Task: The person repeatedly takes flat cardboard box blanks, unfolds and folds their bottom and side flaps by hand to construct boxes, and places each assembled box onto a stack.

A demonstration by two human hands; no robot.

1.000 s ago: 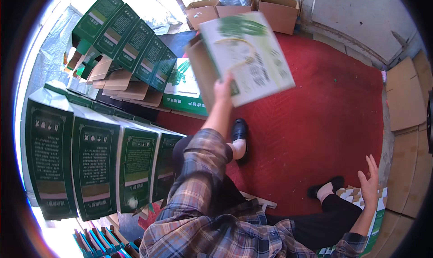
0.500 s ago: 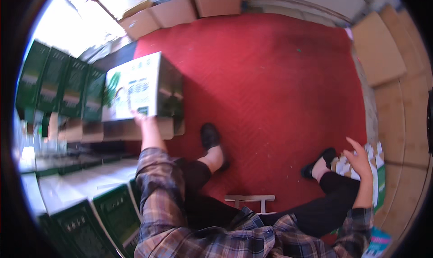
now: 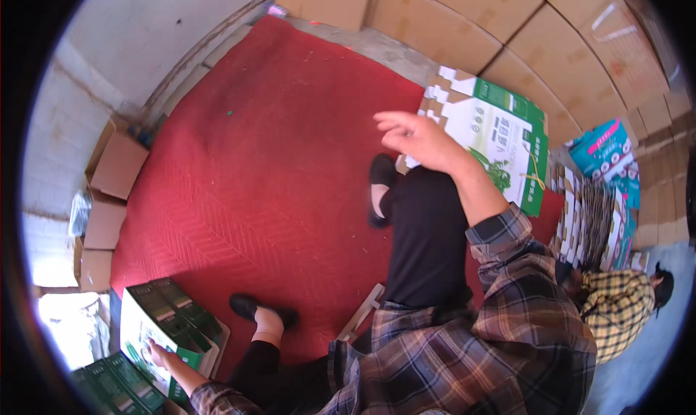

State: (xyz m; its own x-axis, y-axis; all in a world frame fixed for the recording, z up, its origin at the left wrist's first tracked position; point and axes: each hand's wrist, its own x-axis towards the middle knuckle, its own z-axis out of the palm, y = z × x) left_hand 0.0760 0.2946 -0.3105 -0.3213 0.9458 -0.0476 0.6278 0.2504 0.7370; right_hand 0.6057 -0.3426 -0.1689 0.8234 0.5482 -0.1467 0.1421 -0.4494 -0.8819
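left hand (image 3: 156,353) now low at the left, flat on the assembled green-and-white carton (image 3: 156,326) set down on the red carpet (image 3: 254,168) beside the green carton row (image 3: 119,389); a second ago held aloft. right hand (image 3: 417,139) raised, fingers loosely spread, holding nothing, over the flat carton stack (image 3: 500,143). looks like one box placed, next blank coming up. counted: one assembled carton under hand, three brown cardboard boxes (image 3: 109,197) by the wall, two black shoes (image 3: 380,187).
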